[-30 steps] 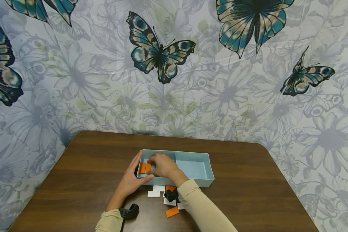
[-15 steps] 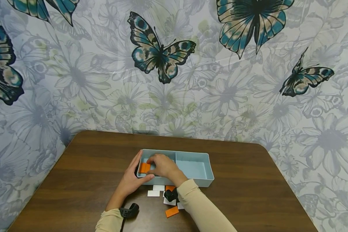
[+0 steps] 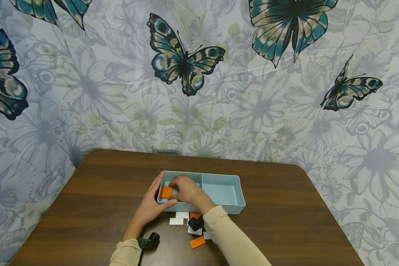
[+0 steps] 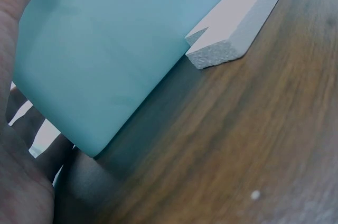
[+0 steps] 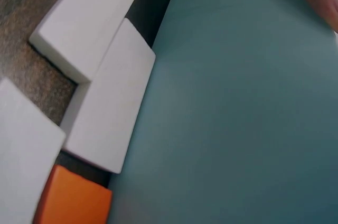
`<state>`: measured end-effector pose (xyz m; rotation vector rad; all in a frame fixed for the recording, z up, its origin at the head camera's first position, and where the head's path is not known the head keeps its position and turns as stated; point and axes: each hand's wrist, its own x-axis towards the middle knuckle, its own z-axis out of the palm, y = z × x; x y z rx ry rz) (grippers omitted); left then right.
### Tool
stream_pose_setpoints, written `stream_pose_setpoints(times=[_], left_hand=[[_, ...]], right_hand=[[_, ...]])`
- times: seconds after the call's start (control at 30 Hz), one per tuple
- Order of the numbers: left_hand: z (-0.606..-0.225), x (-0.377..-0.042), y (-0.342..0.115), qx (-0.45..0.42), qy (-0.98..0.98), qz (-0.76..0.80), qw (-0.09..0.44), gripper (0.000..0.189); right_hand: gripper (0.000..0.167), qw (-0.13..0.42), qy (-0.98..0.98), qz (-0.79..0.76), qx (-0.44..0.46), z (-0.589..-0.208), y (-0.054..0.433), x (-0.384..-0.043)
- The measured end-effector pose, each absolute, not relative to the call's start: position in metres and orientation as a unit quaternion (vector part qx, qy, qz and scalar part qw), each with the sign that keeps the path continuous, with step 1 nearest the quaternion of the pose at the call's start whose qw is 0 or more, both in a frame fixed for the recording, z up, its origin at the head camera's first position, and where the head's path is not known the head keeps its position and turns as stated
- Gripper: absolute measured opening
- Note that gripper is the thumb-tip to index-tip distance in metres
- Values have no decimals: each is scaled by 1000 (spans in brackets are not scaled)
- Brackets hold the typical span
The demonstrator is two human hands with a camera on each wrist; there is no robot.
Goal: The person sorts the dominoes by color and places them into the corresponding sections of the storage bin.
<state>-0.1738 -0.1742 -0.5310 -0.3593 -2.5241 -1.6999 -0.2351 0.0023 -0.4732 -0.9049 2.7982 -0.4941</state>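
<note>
- Blue box point(image 3: 228, 209) is touched at its left end by the left hand point(image 3: 149, 207), fingers spread wide.
- Orange blocks point(image 3: 166, 192) are seen in its left compartment point(image 3: 168, 178), beside the right hand point(image 3: 187, 191); its grip cannot be told.

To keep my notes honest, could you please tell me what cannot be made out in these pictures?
Head view: the right hand covers part of the inside of the box, so anything under that hand is unclear.
Head view: the black wrist device and right sleeve partly hide some white blocks.
Left wrist view: the left edge cuts off much of the left hand.
Right wrist view: the box's wall hides its inside.
</note>
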Motion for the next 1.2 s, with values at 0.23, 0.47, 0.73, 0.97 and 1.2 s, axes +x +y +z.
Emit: stream_pose_setpoints(times=[0.23,0.47,0.73,0.97,1.2], left_hand=[[-531,-174,-174,-120,-821,-556,41,106],[-531,-174,-175,-117,-822,-556,38,106],[-531,-173,-175,-122,-818,-561,40,106],[-532,-173,-174,-120,-817,-562,37,106],[-532,-173,-173,-119,-818,-562,36,107]], right_hand=[[44,79,935,-165,-305,-474,3,-235],[44,75,933,-164,-313,-475,2,-235],[44,59,930,-171,-321,-474,4,-234],[40,57,922,-204,-323,-470,8,-230],[36,32,913,-231,-334,-462,15,-224]])
